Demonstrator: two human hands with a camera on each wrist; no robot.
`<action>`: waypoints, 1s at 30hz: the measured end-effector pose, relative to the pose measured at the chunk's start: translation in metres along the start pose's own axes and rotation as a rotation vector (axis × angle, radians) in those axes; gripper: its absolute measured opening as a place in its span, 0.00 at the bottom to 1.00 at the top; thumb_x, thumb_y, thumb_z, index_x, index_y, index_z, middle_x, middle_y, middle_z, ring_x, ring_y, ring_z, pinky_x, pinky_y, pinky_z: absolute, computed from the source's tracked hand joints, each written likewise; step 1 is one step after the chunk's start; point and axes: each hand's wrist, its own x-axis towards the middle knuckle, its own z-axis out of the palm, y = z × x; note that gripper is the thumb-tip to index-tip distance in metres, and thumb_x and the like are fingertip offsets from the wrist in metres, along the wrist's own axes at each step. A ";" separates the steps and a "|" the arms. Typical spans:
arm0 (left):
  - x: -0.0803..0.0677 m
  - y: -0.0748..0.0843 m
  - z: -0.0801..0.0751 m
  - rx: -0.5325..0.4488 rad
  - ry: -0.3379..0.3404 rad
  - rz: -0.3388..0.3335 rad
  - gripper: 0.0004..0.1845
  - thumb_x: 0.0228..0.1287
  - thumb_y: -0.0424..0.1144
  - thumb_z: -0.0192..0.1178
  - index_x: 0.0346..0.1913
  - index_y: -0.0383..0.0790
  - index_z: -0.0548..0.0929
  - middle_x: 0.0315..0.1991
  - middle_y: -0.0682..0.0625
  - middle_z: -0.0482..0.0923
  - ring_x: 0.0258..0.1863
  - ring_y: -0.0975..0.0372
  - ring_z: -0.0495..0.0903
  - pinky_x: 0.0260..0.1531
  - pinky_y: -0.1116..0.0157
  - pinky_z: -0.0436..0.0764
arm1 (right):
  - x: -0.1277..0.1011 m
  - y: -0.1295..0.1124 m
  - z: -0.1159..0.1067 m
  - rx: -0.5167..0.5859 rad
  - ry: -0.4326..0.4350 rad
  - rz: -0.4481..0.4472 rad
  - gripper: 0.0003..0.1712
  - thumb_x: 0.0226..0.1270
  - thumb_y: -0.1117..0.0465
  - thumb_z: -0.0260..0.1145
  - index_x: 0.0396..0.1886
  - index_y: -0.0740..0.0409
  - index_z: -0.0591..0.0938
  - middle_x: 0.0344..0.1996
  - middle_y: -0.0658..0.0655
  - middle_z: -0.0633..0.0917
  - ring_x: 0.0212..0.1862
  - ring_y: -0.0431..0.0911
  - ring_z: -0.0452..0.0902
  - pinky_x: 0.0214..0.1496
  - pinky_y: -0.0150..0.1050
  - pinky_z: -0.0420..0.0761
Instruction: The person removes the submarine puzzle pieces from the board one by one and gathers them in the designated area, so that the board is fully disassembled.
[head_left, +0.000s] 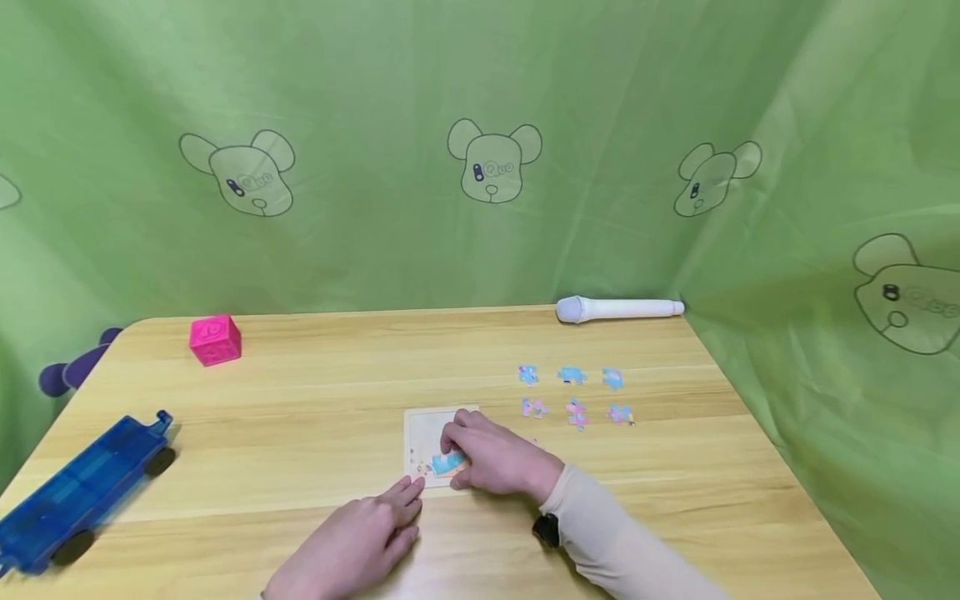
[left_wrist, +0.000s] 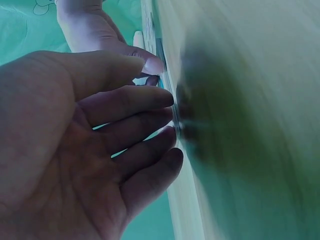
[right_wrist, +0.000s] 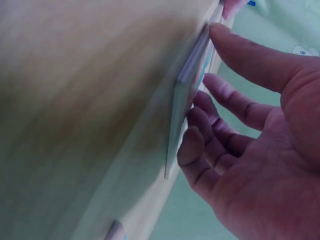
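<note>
A pale puzzle board (head_left: 427, 433) lies flat near the middle of the wooden table (head_left: 315, 392). My right hand (head_left: 480, 454) rests on it, fingers pressing a blue puzzle piece (head_left: 450, 463) against its lower part. In the right wrist view the right hand (right_wrist: 235, 125) has its fingertips on the board's thin edge (right_wrist: 187, 100). My left hand (head_left: 375, 529) lies flat with straight fingers, and its fingertips touch the board's near left corner. Seen from the left wrist, the left hand (left_wrist: 115, 135) is spread and holds nothing.
Several loose puzzle pieces (head_left: 573, 393) lie in two rows right of the board. A pink cube (head_left: 216, 339) sits at the far left, a blue toy trailer (head_left: 82, 487) at the left edge and a white pen-like stick (head_left: 618, 310) at the far edge. Green cloth surrounds the table.
</note>
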 end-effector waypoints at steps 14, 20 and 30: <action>0.002 -0.002 0.003 0.111 0.096 0.045 0.20 0.68 0.40 0.61 0.58 0.33 0.82 0.63 0.44 0.75 0.51 0.51 0.82 0.47 0.56 0.83 | 0.003 -0.005 0.002 0.041 -0.027 0.019 0.18 0.57 0.59 0.76 0.43 0.53 0.78 0.39 0.46 0.72 0.38 0.38 0.71 0.47 0.32 0.78; 0.003 -0.002 0.002 0.105 0.104 0.052 0.18 0.68 0.40 0.61 0.55 0.34 0.83 0.61 0.43 0.76 0.46 0.50 0.84 0.44 0.56 0.84 | 0.004 -0.006 0.001 0.040 -0.034 0.023 0.18 0.56 0.60 0.76 0.43 0.53 0.77 0.39 0.46 0.72 0.38 0.37 0.71 0.47 0.32 0.78; 0.003 -0.005 0.001 0.030 0.061 0.042 0.20 0.70 0.39 0.59 0.58 0.31 0.81 0.64 0.43 0.73 0.53 0.53 0.80 0.51 0.56 0.81 | 0.005 -0.008 -0.001 0.092 -0.035 0.028 0.14 0.60 0.61 0.73 0.40 0.53 0.75 0.36 0.47 0.72 0.35 0.38 0.69 0.40 0.31 0.75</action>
